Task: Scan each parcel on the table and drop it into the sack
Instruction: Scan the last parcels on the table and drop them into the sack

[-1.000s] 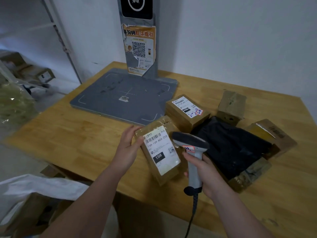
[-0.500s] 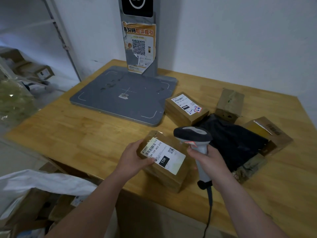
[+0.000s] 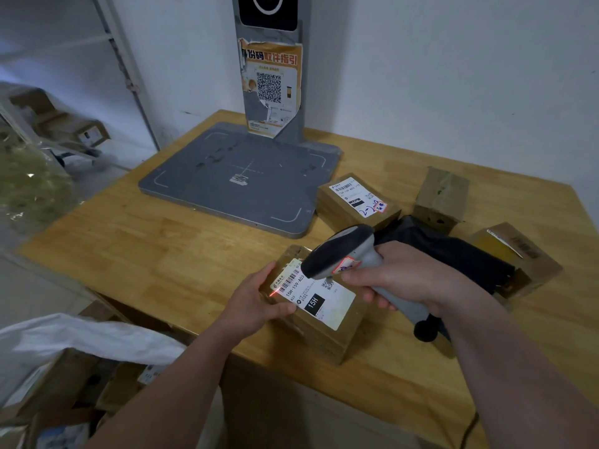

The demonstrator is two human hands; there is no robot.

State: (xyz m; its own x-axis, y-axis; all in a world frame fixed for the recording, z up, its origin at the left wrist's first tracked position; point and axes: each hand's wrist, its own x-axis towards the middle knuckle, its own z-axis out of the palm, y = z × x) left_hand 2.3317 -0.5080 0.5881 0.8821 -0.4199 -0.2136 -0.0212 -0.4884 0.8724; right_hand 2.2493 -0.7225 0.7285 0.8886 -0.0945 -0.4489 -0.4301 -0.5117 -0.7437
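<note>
Head: scanner (image 3: 343, 254) overhangs parcel (image 3: 327, 314) (black bag (image 3: 453, 254) behind)

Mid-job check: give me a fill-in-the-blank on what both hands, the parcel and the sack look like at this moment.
1. The right hand grips the grey ____, pointed at the parcel.
2. The left hand holds that parcel, which lies on the wooden ____.
3. A ____ scan line crosses the barcode.
4. The white sack sits below the table, on the person's ____ side.

Missing words: scanner; table; red; left.
</note>
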